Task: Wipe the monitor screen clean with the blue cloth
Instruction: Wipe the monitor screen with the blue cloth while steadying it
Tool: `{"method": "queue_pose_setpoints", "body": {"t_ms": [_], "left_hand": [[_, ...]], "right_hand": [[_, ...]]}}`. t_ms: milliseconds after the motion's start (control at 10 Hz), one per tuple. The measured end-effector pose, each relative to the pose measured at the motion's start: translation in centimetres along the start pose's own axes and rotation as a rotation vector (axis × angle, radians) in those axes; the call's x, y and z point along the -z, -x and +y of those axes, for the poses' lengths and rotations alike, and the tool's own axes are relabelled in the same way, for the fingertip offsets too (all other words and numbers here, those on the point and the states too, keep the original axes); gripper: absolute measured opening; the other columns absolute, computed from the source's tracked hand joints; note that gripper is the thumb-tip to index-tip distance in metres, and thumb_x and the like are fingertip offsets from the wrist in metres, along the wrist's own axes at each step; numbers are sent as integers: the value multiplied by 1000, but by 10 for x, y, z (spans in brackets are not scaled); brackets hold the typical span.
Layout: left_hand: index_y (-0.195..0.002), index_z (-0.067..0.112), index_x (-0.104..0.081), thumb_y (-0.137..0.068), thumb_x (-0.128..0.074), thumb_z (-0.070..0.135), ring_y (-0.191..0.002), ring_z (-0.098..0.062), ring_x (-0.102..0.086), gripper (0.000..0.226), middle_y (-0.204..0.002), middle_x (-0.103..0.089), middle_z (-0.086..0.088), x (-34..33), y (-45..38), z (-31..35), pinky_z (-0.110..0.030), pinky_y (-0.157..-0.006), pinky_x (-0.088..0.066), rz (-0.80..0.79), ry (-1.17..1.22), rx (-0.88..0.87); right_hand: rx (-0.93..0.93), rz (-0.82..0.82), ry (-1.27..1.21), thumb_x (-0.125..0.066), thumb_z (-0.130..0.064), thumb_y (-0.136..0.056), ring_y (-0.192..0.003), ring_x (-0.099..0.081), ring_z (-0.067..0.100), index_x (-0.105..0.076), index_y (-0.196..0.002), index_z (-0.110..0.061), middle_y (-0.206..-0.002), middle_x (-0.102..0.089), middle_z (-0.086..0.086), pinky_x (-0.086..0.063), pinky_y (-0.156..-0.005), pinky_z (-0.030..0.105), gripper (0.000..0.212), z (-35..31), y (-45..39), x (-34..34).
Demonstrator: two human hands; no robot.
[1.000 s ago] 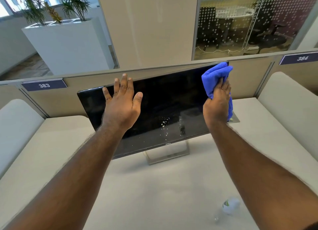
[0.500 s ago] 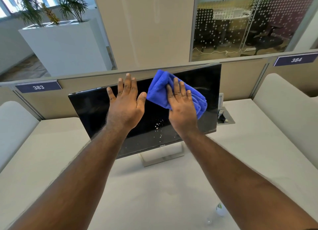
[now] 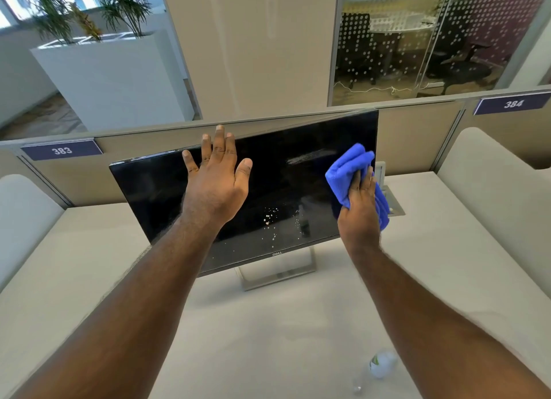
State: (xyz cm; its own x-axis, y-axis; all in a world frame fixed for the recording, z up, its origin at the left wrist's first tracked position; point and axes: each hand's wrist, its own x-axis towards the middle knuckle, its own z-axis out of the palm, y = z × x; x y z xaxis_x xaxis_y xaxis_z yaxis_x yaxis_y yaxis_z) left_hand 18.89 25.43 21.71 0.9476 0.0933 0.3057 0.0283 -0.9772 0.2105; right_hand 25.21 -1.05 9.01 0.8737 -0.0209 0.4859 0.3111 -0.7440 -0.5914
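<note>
Our left hand (image 3: 215,187) flat and open on the monitor (image 3: 286,178), our right hand (image 3: 359,216) gripping the blue cloth (image 3: 347,169) against its right edge, droplets (image 3: 269,218) low on the monitor.

Single head view, looking down-forward, close over desk (image 3: 268,324)

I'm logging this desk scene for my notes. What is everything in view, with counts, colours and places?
monitor: one, black, on the desk, white droplets low on its screen
cloth: one, blue, on the screen's right part
bottle: one, clear, lying on the near desk
desk: one, beige
number signs: two, purple, on the partition
planter: one, white, far left
left hand: flat, at the monitor's top edge
right hand: grip on the cloth
</note>
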Motion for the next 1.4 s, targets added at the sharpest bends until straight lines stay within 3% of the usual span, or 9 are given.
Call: {"method": "queue_pose_setpoints", "body": {"t_ms": [300,400,600,700,800,900,1000,1200,1400], "left_hand": [[-156,22,8,-102,-13,51,-147,-16,21,64,-163,20,5,1,0,0,-51,-116,18,-7,-3,-21],[-156,21,6,-102,-15,50,-149,-17,19,64,-163,17,5,2,-1,-1,-51,-117,16,-11,6,-14],[-157,19,1,-103,-17,46,-150,-17,14,63,-164,13,5,3,-1,1,-51,-118,14,-1,-16,5],[-157,20,2,-103,-17,47,-150,-18,14,63,-165,12,4,3,2,1,-52,-118,14,3,-15,-8],[-156,21,6,-102,-14,49,-149,-17,19,64,-164,16,4,4,3,0,-54,-118,14,-16,-20,-9],[-156,21,7,-102,-13,50,-148,-17,20,64,-164,17,4,4,3,-1,-53,-118,15,-20,-20,-11],[-156,22,8,-102,-13,51,-148,-16,20,64,-163,18,5,2,4,-2,-52,-117,17,-20,-15,-14],[-156,23,8,-101,-12,52,-147,-15,21,65,-163,18,5,1,0,-3,-49,-115,20,-23,-21,-11],[-156,23,9,-101,-12,53,-146,-15,22,66,-163,19,5,0,-1,-4,-49,-114,21,-24,-28,-14]], "right_hand": [[-92,214,-98,-46,-16,-96,-149,-10,36,-21,-153,-8,-161,-14,19,-12,-121,43,62,-56,-22,-14],[56,162,-20,-50,-16,-87,-147,-12,40,-28,-151,-8,-159,-17,22,-14,-121,48,69,-81,-15,-25],[454,7,221,-57,-23,-90,-148,-15,37,-33,-151,-15,-159,-22,14,-23,-116,55,65,-84,17,-48],[363,87,279,-57,-13,-88,-144,-25,39,-44,-145,-10,-156,-29,17,-26,-114,56,58,-71,9,-35],[39,160,261,-56,-8,-82,-143,-24,44,-54,-131,0,-154,-27,27,-22,-115,54,49,-53,-13,-14],[-122,216,166,-50,-4,-85,-144,-22,43,-46,-137,7,-154,-25,29,-19,-119,49,53,-34,-32,2],[-45,204,155,-38,4,-89,-147,-18,34,-20,-151,2,-159,-18,23,-20,-120,44,64,-20,-38,7],[20,18,48,-58,8,-79,-148,-13,31,-21,-150,-3,-159,-17,19,-16,-120,45,81,-4,-2,-13],[-19,-79,76,-51,11,-83,-147,-14,36,-21,-150,2,-158,-18,23,-19,-120,49,75,-19,44,-34]]}}
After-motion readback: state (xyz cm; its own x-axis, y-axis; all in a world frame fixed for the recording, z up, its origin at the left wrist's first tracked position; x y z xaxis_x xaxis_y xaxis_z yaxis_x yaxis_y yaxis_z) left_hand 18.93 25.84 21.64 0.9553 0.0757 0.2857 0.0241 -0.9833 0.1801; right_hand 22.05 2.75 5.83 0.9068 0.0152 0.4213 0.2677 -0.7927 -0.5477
